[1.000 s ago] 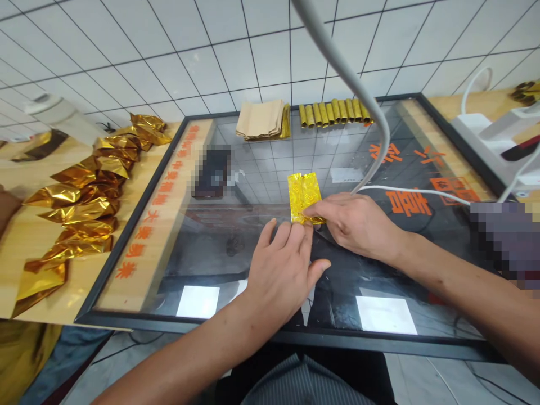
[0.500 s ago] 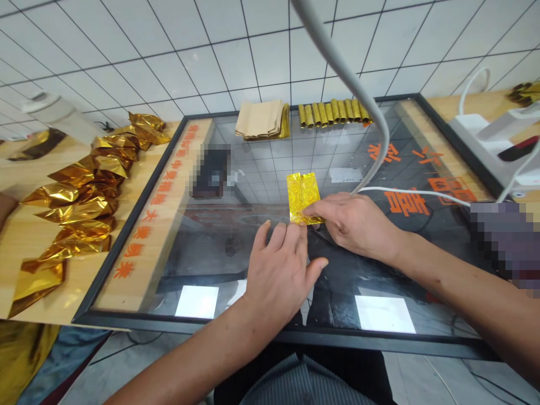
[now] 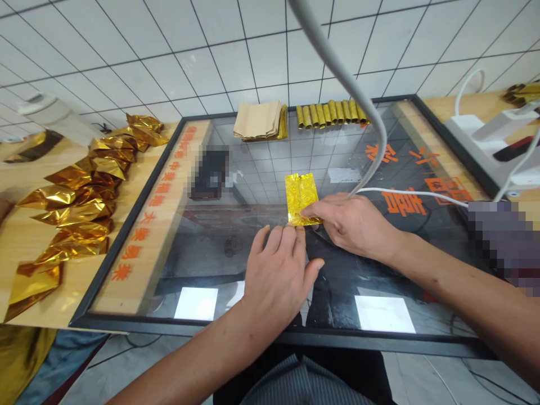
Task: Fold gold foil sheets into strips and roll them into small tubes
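Note:
A small gold foil sheet (image 3: 300, 194) lies flat on the glass-topped table (image 3: 253, 185) in the middle of the view. My right hand (image 3: 352, 225) rests on the glass with its fingertips pressing the sheet's near right corner. My left hand (image 3: 278, 270) lies flat just below the sheet, fingers stretched out and together, their tips touching its near edge. Neither hand lifts anything.
A heap of crumpled gold foil bags (image 3: 80, 191) covers the wooden board at left. A stack of brown paper (image 3: 258, 119) and a row of gold rolls (image 3: 331, 112) sit at the far edge. A grey hose (image 3: 350, 79) and white cable (image 3: 413, 193) cross the right side.
My left hand has drawn back slightly toward me. The foil sheet and my right hand have hardly moved.

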Demonstrator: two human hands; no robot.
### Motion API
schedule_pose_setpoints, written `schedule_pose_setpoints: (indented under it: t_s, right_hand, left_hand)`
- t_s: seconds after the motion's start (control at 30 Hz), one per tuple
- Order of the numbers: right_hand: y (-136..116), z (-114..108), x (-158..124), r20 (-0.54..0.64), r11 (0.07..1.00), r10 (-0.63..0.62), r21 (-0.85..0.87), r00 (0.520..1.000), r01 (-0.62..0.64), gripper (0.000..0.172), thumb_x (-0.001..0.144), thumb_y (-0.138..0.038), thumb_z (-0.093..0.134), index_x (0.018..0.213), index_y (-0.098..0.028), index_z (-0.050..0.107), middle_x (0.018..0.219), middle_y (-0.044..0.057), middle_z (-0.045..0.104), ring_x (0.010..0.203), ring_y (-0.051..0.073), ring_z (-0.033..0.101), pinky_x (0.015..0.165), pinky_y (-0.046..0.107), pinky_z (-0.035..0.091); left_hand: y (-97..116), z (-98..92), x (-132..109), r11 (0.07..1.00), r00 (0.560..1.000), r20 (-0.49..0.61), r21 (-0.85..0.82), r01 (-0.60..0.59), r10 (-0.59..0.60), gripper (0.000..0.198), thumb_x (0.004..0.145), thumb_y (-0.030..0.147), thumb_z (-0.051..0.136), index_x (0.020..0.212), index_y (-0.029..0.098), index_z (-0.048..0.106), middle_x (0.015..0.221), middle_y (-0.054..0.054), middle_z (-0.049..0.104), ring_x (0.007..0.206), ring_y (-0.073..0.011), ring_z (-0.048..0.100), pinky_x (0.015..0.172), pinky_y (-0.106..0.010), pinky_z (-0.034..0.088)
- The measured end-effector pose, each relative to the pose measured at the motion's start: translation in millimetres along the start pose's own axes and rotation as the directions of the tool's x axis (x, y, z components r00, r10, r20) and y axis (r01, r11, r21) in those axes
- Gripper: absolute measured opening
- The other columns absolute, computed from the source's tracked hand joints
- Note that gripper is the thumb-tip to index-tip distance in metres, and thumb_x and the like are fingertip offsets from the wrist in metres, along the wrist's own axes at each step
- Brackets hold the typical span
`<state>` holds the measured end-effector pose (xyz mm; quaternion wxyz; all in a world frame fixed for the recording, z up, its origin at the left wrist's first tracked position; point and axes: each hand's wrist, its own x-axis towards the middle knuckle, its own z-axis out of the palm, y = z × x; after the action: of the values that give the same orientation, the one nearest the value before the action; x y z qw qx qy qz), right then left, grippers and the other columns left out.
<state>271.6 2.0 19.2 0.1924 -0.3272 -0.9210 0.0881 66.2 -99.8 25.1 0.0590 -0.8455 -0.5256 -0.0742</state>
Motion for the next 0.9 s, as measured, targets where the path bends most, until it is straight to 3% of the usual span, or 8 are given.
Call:
schedule_pose_setpoints:
  t_s: [0.33,0.67,0.9]
  right_hand:
    - [-0.5,0.5,0.2,-0.026,1.000,-0.024,-0.014,0.999,0.024,0.038,0.094,-0.002,0.049,0.118,-0.016,0.077,0.101,0.010,0.084,0.090,0.026,0.078,0.084,0.037,0.056]
    - [0.0,0.7,-0.3,-0.020,1.000,-0.004,-0.005,1.000,0.003,0.037,0.093,-0.003,0.052,0.115,-0.019,0.076,0.099,0.008,0.083,0.090,0.024,0.076,0.081,0.034,0.053]
    - [0.3,0.5,-0.4,-0.024,1.000,-0.019,-0.021,1.000,0.018,0.037,0.093,-0.003,0.052,0.117,-0.019,0.076,0.100,0.008,0.083,0.089,0.023,0.076,0.082,0.034,0.054]
  left_hand:
    - [-4.8,-3.9,-5.5,0.998,0.999,-0.033,-0.065,-0.006,0.004,0.040,0.112,0.039,0.055,0.141,0.014,0.067,0.133,-0.015,0.073,0.116,-0.0319,0.066,0.108,-0.053,0.048]
    - [-4.1,-0.6,8.1,0.999,0.999,0.040,-0.038,0.021,-0.020,0.053,0.111,0.050,0.057,0.149,0.013,0.063,0.116,-0.012,0.068,0.110,-0.0316,0.061,0.105,-0.052,0.049]
    - [-2.4,0.3,8.0,1.000,0.999,0.036,-0.001,-0.006,0.006,0.057,0.111,0.050,0.058,0.150,0.010,0.062,0.122,-0.014,0.067,0.115,-0.0322,0.059,0.107,-0.052,0.048]
